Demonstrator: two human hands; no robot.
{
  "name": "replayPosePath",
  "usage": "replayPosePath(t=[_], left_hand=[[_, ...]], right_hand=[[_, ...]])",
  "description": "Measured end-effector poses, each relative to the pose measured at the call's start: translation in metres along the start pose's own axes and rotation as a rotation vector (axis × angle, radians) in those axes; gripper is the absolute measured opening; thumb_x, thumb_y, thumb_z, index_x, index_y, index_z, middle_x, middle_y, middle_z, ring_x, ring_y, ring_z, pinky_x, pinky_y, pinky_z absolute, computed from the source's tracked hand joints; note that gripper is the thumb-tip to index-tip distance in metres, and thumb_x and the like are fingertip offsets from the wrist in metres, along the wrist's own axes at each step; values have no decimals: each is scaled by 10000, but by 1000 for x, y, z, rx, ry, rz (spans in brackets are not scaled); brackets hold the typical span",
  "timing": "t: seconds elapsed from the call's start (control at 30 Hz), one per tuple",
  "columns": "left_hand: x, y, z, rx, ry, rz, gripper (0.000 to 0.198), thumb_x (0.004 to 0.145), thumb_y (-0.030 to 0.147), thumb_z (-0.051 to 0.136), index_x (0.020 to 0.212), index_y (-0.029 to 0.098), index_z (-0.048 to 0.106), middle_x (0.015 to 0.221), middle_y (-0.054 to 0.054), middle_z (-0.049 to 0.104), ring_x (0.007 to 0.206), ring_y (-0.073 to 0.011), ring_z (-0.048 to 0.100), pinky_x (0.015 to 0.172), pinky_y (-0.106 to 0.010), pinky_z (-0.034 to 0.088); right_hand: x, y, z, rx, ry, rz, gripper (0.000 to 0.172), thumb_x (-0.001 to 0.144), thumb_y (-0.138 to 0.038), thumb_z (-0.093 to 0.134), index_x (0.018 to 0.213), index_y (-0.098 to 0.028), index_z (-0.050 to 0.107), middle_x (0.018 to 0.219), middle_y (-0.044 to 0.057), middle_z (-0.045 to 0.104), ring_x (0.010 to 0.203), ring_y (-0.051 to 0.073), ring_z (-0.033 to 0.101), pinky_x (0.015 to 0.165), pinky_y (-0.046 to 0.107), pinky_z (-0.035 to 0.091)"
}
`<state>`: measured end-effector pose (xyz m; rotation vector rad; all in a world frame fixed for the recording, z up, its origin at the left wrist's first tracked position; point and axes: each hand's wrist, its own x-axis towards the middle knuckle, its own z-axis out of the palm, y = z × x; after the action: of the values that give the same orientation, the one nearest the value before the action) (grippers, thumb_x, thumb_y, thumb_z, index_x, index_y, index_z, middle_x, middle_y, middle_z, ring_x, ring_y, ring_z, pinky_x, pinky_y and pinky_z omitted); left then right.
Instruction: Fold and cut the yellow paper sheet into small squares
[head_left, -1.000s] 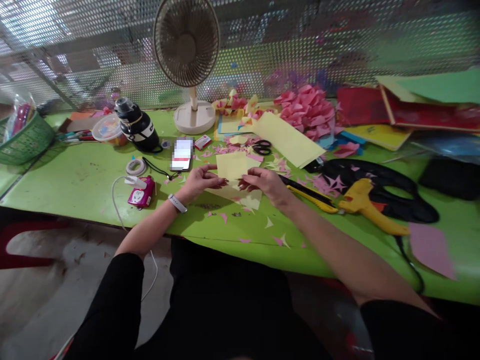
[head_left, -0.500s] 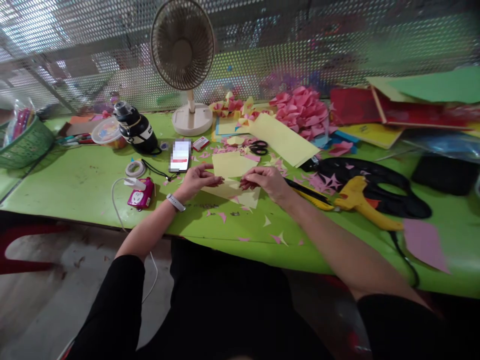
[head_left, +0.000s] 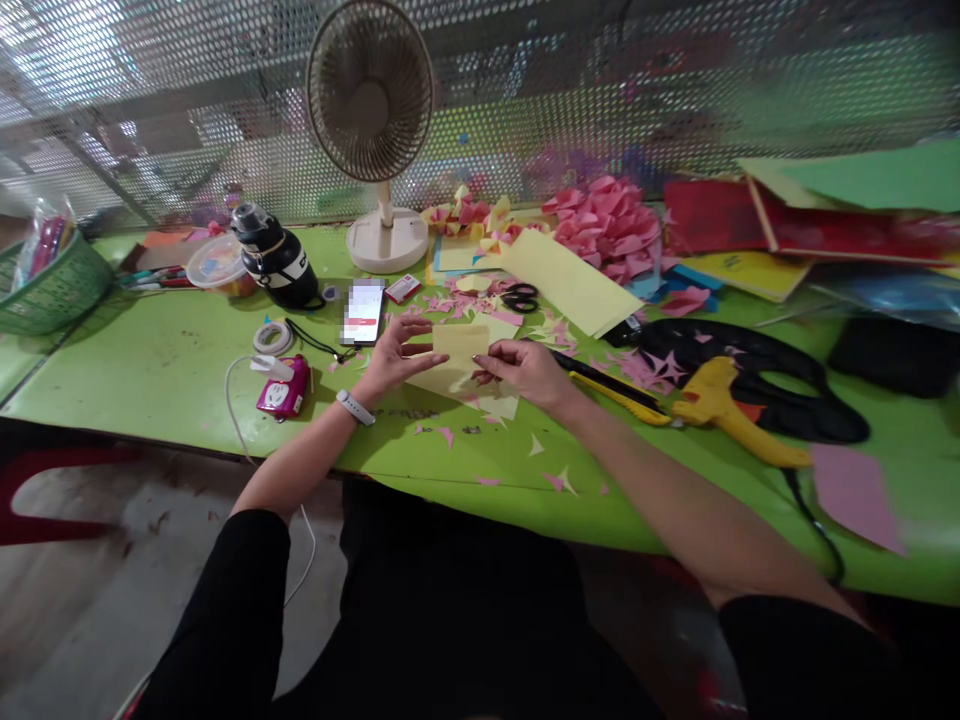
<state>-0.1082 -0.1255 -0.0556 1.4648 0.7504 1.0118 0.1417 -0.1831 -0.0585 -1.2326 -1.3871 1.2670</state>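
Note:
A small yellow sheet of paper (head_left: pixel 460 345) is raised between my two hands, just over the table. My left hand (head_left: pixel 401 355) grips its left edge, the thumb lying across the front. At the right edge, my right hand (head_left: pixel 525 370) pinches the sheet between thumb and fingers. Beneath it lie more pale yellow papers (head_left: pixel 499 404), partly covered by the held sheet and the hands. Black-handled scissors (head_left: pixel 519 297) rest beyond my right hand, among pink and yellow scraps. A yellow-and-black utility knife (head_left: pixel 619 390) lies just right of that hand.
On the left stand a black bottle (head_left: pixel 277 260), a phone (head_left: pixel 363 312), a tape roll (head_left: pixel 272 338) and a pink power socket (head_left: pixel 283 388). A fan (head_left: pixel 386 240) is at the back, near piled pink paper petals (head_left: pixel 604 225). A yellow glue gun (head_left: pixel 731 410) lies right.
The small yellow sheet has come up off the papers and now stands between both hands. My right hand has shifted slightly left and closed on its edge; the left has moved little.

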Motion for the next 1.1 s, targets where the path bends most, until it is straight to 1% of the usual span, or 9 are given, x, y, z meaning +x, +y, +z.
replayPosePath(t=[0.07, 0.2, 0.33, 0.47, 0.63, 0.73, 0.87, 0.97, 1.1], left_hand=[[0, -2, 1, -10, -11, 18, 606, 682, 374, 1000, 1095, 211, 588, 1288, -82, 698, 1091, -232, 769, 958, -405, 659], [0, -1, 3, -34, -48, -34, 590, 692, 435, 984, 1062, 194, 593, 1327, -108, 701, 1055, -242, 779, 844, -367, 676], [-2, 7, 3, 26, 56, -5, 599, 681, 390, 1000, 1103, 201, 620, 1122, -56, 750, 975, -179, 777, 866, -309, 649], [-2, 10, 1, 95, 45, -14, 573, 740, 378, 967, 1190, 178, 673, 866, -26, 775, 814, -145, 762, 769, -253, 617], [0, 7, -3, 171, 59, -55, 558, 775, 399, 934, 1228, 134, 746, 858, -63, 809, 753, -147, 758, 738, -274, 630], [3, 2, -6, 146, 80, -99, 533, 763, 435, 934, 1168, 123, 784, 898, -84, 821, 752, -151, 758, 747, -305, 653], [8, -3, -9, 114, 108, -123, 459, 735, 488, 935, 988, 125, 809, 922, -82, 824, 760, -148, 762, 712, -290, 664], [9, -4, -11, 119, 120, -144, 424, 738, 477, 935, 948, 134, 800, 914, -69, 821, 769, -145, 767, 700, -274, 663], [10, -1, -11, 98, 117, -155, 398, 748, 445, 940, 946, 136, 783, 915, -64, 816, 795, -151, 769, 693, -273, 661]], right_hand=[[0, 1, -1, -16, -3, -8, 609, 650, -791, 864, 788, -209, 748, 764, 54, 781, 686, 196, 761, 693, 346, 645], [-1, 1, -2, -51, -26, -6, 599, 681, -789, 848, 819, -213, 760, 795, 57, 789, 710, 198, 767, 685, 350, 654], [-4, -2, -3, -125, -52, 17, 492, 781, -692, 848, 841, -211, 766, 817, 69, 798, 714, 184, 761, 664, 345, 657], [-6, -5, -1, -147, -96, 66, 447, 812, -647, 847, 855, -209, 770, 803, 72, 796, 693, 180, 756, 660, 353, 671], [-5, -15, -3, -229, -23, 32, 353, 852, -592, 837, 848, -245, 773, 850, 62, 794, 738, 205, 747, 678, 395, 676], [-6, -27, -23, -415, 72, -42, 225, 955, -482, 751, 954, -262, 801, 943, 80, 798, 790, 229, 736, 718, 428, 664], [-20, -28, -71, -864, 164, -39, 282, 929, -466, 735, 1098, -250, 800, 1088, 120, 791, 894, 308, 741, 723, 460, 627], [-41, -7, -103, -1161, 149, -92, 366, 879, -449, 733, 1181, -247, 774, 1203, 153, 758, 1026, 383, 726, 736, 476, 613], [-64, 26, -122, -1336, 87, -48, 330, 842, -358, 676, 1132, -226, 764, 1122, 170, 756, 944, 375, 724, 691, 481, 606]])
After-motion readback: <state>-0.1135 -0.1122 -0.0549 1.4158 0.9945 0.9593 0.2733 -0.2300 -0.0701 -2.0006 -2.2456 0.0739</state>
